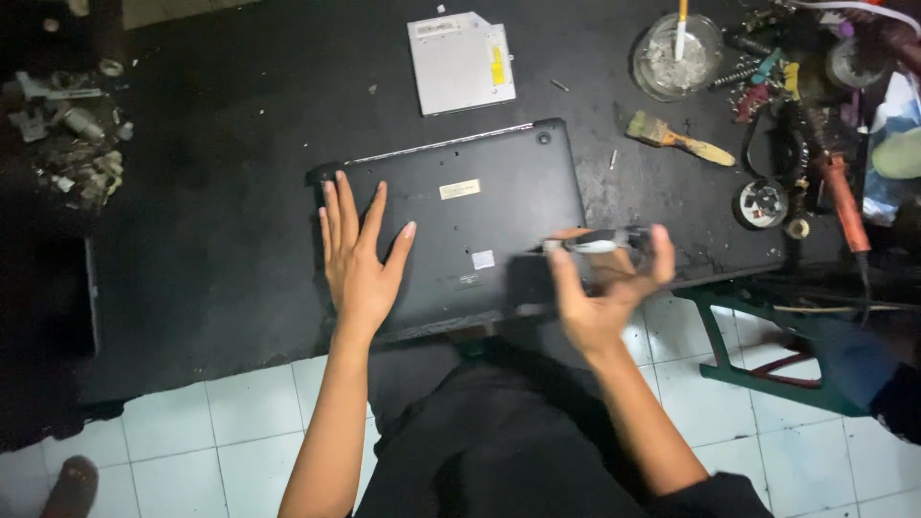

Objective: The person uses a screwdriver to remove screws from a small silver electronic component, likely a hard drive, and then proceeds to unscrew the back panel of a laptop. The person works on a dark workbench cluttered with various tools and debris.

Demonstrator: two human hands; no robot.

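Head view: the left hand (357,251) lies flat and open on the upturned laptop (459,223) on the tabletop (221,192). The right hand (606,283) grips a blurred screwdriver (593,243) at its right edge. Best keep the laptop pinned and the tool steady.

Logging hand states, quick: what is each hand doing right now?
Left hand: open, flat on the black laptop.
Right hand: closed on a blurred dark tool.

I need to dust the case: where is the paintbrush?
The paintbrush lies on the dark table, upper right in the head view, just below the glass ashtray.
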